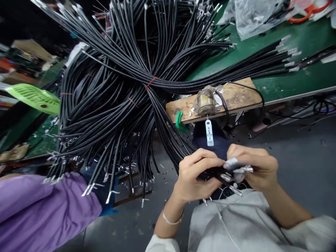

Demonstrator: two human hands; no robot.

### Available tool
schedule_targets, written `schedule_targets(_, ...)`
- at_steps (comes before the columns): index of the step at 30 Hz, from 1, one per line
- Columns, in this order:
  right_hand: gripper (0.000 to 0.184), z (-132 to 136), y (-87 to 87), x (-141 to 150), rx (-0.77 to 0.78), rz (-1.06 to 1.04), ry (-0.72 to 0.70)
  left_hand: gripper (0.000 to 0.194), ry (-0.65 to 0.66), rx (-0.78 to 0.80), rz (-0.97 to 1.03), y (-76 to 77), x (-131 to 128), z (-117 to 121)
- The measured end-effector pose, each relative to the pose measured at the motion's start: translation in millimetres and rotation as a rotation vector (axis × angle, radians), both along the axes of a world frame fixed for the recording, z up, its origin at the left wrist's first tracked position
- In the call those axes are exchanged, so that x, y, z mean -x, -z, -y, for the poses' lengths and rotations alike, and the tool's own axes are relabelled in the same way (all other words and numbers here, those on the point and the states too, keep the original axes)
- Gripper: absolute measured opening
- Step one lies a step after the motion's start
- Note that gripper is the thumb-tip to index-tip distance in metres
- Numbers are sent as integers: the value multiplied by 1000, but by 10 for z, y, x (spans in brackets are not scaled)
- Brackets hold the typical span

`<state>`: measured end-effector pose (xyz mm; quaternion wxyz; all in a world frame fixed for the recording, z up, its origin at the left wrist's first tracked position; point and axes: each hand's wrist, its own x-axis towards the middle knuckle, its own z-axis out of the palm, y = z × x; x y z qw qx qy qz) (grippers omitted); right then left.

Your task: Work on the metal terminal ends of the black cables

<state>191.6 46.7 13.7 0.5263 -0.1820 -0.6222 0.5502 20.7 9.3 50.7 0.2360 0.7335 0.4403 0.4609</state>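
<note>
My left hand (198, 175) is closed around a bundle of black cables (174, 147) that hangs down from the table. Their stripped, silvery ends (235, 189) poke out past its fingers above my lap. My right hand (256, 168), with silver tape wrapped on its fingertips, is closed on the cable ends close beside the left hand. Exactly which strands it pinches is hidden by the fingers. Just beyond both hands, a small motor-like device (206, 101) sits on a wooden board (240, 99), with a light-blue tag (209, 134) sticking out from it towards me.
A large heap of black cables (105, 84), tied with red bands, covers much of the green table (278, 85). Orange-handled scissors (308, 12) and a plastic bag (252, 17) lie at the back right. A green clip (180, 122) grips the board. A person in purple clothing (47, 210) sits at left.
</note>
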Motion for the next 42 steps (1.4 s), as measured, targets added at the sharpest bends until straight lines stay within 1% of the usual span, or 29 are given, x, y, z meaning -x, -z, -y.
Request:
schedule_targets(2,18,0,33,26,46,-15,-40,17,-33,-38,-6,39,6,36)
schedule_targets(4,16,-1,67,67,86,-23,-31,14,-77,-47,-24,77,24,81)
schedule_targets(7,9,10,102,151,130,-1,52,14,-143,-1,-86,129,52,146)
schedule_targets(9,7,23,115,214,157,53,114,17,-166,32,-134,161,61,168)
schedule_targets(12,19,31,132,309,192,169,181,17,-155,47,-184,201,55,166)
schedule_targets(15,34,1,157,389,217,276,215,12,-142,27,-270,229,38,152)
schedule_targets(17,41,-43,183,412,240,330,198,8,-166,26,-338,245,29,150)
schedule_targets(19,43,-105,211,395,296,337,178,8,-217,51,-355,261,26,155)
schedule_targets(21,42,-177,230,337,370,289,170,8,-278,76,-300,276,29,162)
schedule_targets(22,41,-212,233,297,395,261,142,8,-303,79,-259,283,31,163)
schedule_targets(25,28,-275,213,195,375,268,-54,8,-322,82,-179,299,32,157)
schedule_targets(26,23,-272,203,182,347,291,-97,9,-316,91,-173,304,28,152)
schedule_targets(27,18,-256,195,185,319,310,-102,9,-308,103,-175,309,21,145)
schedule_targets(28,15,-227,193,203,297,313,-62,10,-304,115,-178,314,13,140)
schedule_targets(29,15,-188,198,236,287,298,8,10,-304,124,-179,319,3,135)
schedule_targets(31,22,-94,226,334,317,219,162,10,-321,144,-178,335,-17,129)
schedule_targets(33,27,-1,258,448,434,77,246,8,-348,175,-172,355,-31,126)
schedule_targets(34,27,36,268,503,537,-22,238,6,-363,190,-161,364,-35,124)
schedule_targets(35,26,65,271,553,664,-132,192,5,-377,202,-145,371,-37,121)
schedule_targets(37,25,96,255,627,935,-344,49,6,-396,214,-100,373,-33,109)
schedule_targets(38,26,99,241,650,1046,-421,-26,8,-398,215,-76,365,-29,100)
schedule_targets(39,26,97,226,661,1122,-472,-89,11,-393,215,-52,352,-24,91)
schedule_targets(40,26,91,215,662,1155,-500,-134,15,-380,220,-31,333,-19,81)
schedule_targets(42,24,75,212,636,1121,-489,-180,21,-332,253,-1,284,-8,62)
